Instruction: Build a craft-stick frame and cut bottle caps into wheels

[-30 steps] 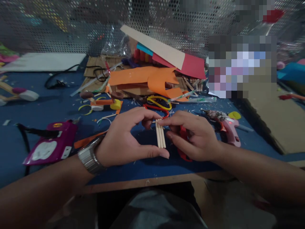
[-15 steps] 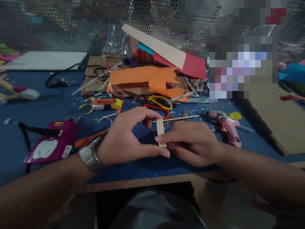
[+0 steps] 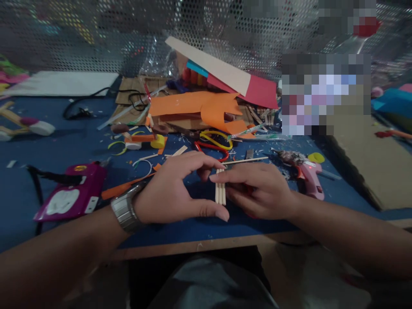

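A small flat row of short wooden sticks point(image 3: 220, 194), side by side and upright, is pinched in my right hand point(image 3: 262, 189), the thumb lying across the upper part. My left hand point(image 3: 178, 189) curves around the row's left side, thumb and fingers apart. Its index fingertip is at the sticks' top ends, and its thumb lies just below their lower ends; I cannot tell whether either presses on them. Behind my hands, a longer thin stick point(image 3: 246, 160) lies on the blue table point(image 3: 193, 229). Scissors point(image 3: 214, 143) with yellow and red handles rest beyond it.
To the right lie a pink glue gun point(image 3: 311, 176) and a cardboard sheet point(image 3: 360, 159). A purple device point(image 3: 72, 189) with a black strap is at left. Orange paper point(image 3: 180, 103), coloured sheets and scraps pile up at the back, before a perforated metal screen point(image 3: 206, 25).
Both hands have shifted slightly, with the sticks a little lower. My right thumb now sits higher on the row, and a gap shows between the sticks' lower ends and my left thumb.
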`<state>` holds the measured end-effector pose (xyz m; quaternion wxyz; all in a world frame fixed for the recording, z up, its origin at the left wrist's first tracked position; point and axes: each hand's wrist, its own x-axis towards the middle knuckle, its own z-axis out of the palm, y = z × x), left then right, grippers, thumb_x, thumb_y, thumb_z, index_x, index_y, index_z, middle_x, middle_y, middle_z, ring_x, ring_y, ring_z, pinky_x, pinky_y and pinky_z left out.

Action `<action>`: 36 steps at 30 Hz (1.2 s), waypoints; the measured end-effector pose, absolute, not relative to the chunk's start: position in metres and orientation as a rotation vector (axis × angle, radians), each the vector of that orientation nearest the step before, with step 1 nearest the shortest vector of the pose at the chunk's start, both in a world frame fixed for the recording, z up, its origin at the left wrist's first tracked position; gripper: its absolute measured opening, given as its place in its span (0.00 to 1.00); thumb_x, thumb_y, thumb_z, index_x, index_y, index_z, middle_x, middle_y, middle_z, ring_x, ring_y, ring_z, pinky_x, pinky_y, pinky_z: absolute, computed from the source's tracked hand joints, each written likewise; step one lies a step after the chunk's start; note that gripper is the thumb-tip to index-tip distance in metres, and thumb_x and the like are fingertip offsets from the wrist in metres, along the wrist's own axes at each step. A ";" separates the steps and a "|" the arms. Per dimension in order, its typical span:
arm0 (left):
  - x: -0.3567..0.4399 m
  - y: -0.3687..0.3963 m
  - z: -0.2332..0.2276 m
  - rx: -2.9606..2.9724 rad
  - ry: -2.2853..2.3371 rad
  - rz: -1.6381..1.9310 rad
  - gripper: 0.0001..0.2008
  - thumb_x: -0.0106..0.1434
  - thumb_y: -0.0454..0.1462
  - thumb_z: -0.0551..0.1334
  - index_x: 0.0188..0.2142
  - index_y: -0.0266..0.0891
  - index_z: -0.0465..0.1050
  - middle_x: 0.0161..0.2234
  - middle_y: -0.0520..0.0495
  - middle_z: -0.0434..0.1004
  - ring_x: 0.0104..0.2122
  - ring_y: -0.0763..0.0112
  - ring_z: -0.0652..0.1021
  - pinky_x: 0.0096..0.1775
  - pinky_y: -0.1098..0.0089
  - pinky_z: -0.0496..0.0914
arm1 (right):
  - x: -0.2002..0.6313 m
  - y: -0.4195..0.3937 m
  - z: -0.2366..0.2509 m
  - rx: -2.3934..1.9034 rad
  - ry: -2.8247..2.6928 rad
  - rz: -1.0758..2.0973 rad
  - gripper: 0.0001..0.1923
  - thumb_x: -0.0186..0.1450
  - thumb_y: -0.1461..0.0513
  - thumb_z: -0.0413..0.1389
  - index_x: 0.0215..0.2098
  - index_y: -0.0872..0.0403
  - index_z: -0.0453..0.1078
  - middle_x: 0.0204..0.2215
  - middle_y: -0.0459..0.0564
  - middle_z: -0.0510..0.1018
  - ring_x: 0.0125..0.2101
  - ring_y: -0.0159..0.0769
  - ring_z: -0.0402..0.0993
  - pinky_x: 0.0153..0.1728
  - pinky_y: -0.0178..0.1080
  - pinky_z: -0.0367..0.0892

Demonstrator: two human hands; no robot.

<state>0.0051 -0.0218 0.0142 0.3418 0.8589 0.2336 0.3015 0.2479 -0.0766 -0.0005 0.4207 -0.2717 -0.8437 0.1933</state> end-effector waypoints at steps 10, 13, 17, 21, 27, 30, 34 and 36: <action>0.003 -0.018 0.016 2.285 0.540 0.890 0.30 0.73 0.58 0.67 0.60 0.37 0.79 0.39 0.46 0.82 0.37 0.64 0.81 0.43 0.64 0.75 | 0.250 -0.076 0.001 -0.742 -2.078 0.406 0.12 0.72 0.71 0.61 0.50 0.53 0.82 0.28 0.44 0.84 0.24 0.29 0.77 0.31 0.32 0.72; 0.001 -0.010 0.014 2.378 0.980 0.981 0.18 0.79 0.45 0.59 0.58 0.37 0.78 0.40 0.45 0.82 0.39 0.61 0.81 0.47 0.61 0.75 | 0.249 -0.077 0.001 -0.785 -2.015 0.455 0.10 0.72 0.69 0.62 0.49 0.54 0.83 0.27 0.43 0.81 0.22 0.28 0.72 0.26 0.32 0.66; 0.001 -0.001 0.010 2.755 1.311 0.552 0.25 0.75 0.37 0.57 0.68 0.28 0.70 0.54 0.29 0.81 0.54 0.42 0.80 0.56 0.47 0.74 | 0.248 -0.076 -0.001 -0.818 -1.933 0.480 0.07 0.72 0.66 0.66 0.47 0.54 0.84 0.25 0.42 0.76 0.21 0.28 0.66 0.24 0.33 0.62; -0.001 0.001 0.011 2.935 1.489 0.225 0.22 0.75 0.36 0.56 0.63 0.27 0.75 0.53 0.23 0.80 0.55 0.30 0.78 0.52 0.41 0.73 | 0.248 -0.073 -0.002 -0.829 -1.873 0.472 0.06 0.71 0.65 0.68 0.46 0.52 0.84 0.26 0.43 0.74 0.24 0.31 0.68 0.26 0.36 0.63; -0.004 0.005 0.011 2.936 1.423 0.045 0.13 0.74 0.36 0.58 0.46 0.33 0.82 0.44 0.30 0.81 0.48 0.37 0.80 0.49 0.46 0.73 | 0.248 -0.070 -0.006 -0.852 -1.789 0.537 0.04 0.71 0.63 0.68 0.44 0.52 0.83 0.35 0.49 0.79 0.32 0.36 0.75 0.32 0.39 0.69; -0.003 0.005 0.009 2.930 1.375 0.115 0.12 0.73 0.34 0.57 0.45 0.35 0.81 0.43 0.32 0.81 0.47 0.41 0.80 0.49 0.48 0.73 | 0.248 -0.071 -0.006 -0.856 -1.793 0.554 0.02 0.73 0.63 0.66 0.43 0.52 0.81 0.33 0.48 0.79 0.32 0.36 0.74 0.34 0.40 0.69; -0.003 0.005 0.007 2.923 1.337 0.152 0.09 0.71 0.34 0.58 0.43 0.35 0.78 0.41 0.34 0.81 0.46 0.42 0.80 0.47 0.49 0.72 | 0.247 -0.074 -0.007 -0.911 -1.762 0.637 0.03 0.75 0.60 0.64 0.44 0.52 0.79 0.34 0.48 0.82 0.32 0.36 0.75 0.32 0.39 0.69; -0.003 0.004 0.007 2.903 1.310 0.177 0.09 0.72 0.34 0.58 0.43 0.36 0.78 0.40 0.36 0.82 0.44 0.44 0.80 0.46 0.50 0.72 | 0.247 -0.075 -0.008 -0.946 -1.732 0.687 0.05 0.75 0.59 0.64 0.43 0.51 0.78 0.33 0.48 0.82 0.31 0.36 0.76 0.30 0.38 0.70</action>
